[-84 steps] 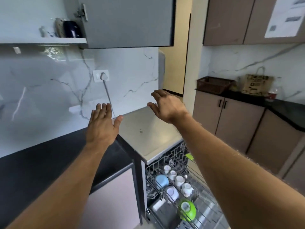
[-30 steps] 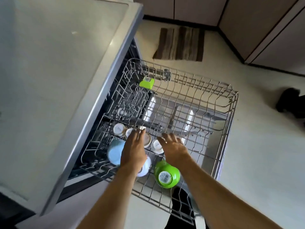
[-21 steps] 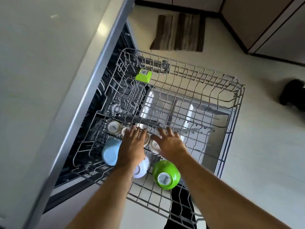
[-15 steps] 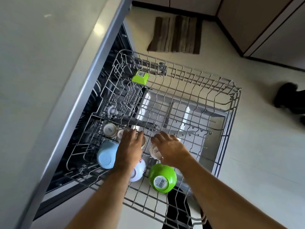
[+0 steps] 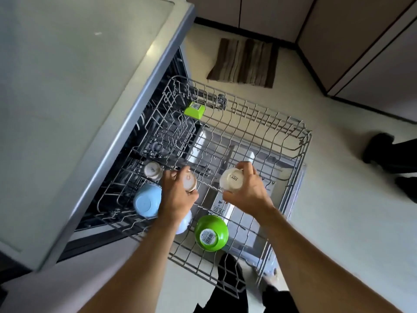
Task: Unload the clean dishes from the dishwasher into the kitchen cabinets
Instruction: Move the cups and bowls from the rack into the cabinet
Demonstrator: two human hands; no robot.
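My left hand [image 5: 174, 195] grips one white cup [image 5: 189, 180] and my right hand [image 5: 247, 190] grips another cup [image 5: 231, 178], both upside down above the dishwasher rack [image 5: 286, 141], near its left side.

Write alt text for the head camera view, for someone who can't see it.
A person's left hand and right hand each grip an upturned white cup over a pulled-out dishwasher rack, which holds green and blue bowls.
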